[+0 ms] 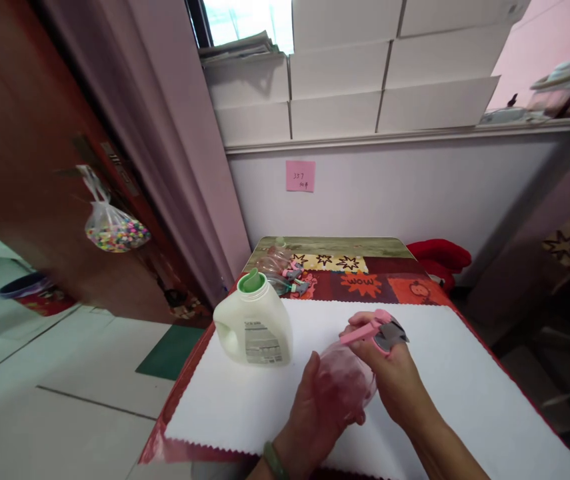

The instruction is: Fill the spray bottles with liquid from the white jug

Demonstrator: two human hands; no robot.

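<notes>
My left hand (309, 413) is wrapped round the see-through pink body of a spray bottle (342, 383), held tilted over the white mat. My right hand (399, 380) is closed at the bottle's neck, gripping its pink and grey trigger spray head (385, 331). Whether the head is screwed on or loose I cannot tell, as my fingers cover the neck. To the left of my hands a white plastic jug (259, 330) stands upright, its green spout (251, 281) uncapped. Behind the jug, several clear spray bottles (279, 261) with pink and grey heads lie on the table.
A white mat (445, 393) with a zigzag edge covers the patterned tablecloth (359, 283). A pink note (300, 176) is stuck to the wall. A bag of coloured beads (115, 227) hangs from the door at left, with a bin (39, 293) on the floor.
</notes>
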